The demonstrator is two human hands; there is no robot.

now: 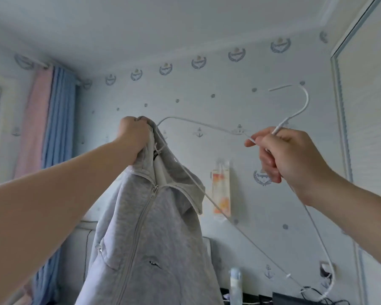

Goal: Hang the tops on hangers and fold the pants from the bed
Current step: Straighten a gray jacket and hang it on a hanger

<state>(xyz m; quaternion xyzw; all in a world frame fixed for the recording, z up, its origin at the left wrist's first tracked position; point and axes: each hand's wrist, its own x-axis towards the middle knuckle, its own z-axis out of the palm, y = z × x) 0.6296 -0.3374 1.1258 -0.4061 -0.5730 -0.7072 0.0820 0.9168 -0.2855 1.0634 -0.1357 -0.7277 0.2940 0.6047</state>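
— Gripping what with the left hand (133, 134)?

— Bunching the hood edge of a grey hoodie (150, 234), fingers curling tight around the soft, fleecy knit. Holding it high in front of the wall, with the body hanging down in loose folds and a pale zipper (141, 219) running up the front.

— And doing what with the right hand (288, 159)?

— Clamping on a thin white wire hanger (207, 126) at the neck just under its hook, fingers wrapping round the wire and the index fingertip lying along it.

— Sitting how against the hoodie?

— Tilting, with the hook pointing up and to the right. Touching the hood with one rounded shoulder bend, just beside the left fist. Crossing the hood's open edge with the long straight bar, then slanting down to the right. Impossible telling whether inside the neck opening or only against it.

— Showing anything behind?

— Showing pale wallpaper (237, 55) dotted with small anchors and laurel crests. Also pink and blue curtains (53, 119) falling in soft pleats at the left, a glossy orange-and-white packet (221, 188) sticking to the wall, and a translucent bottle (235, 285) standing at the bottom edge near black cables (317, 292).
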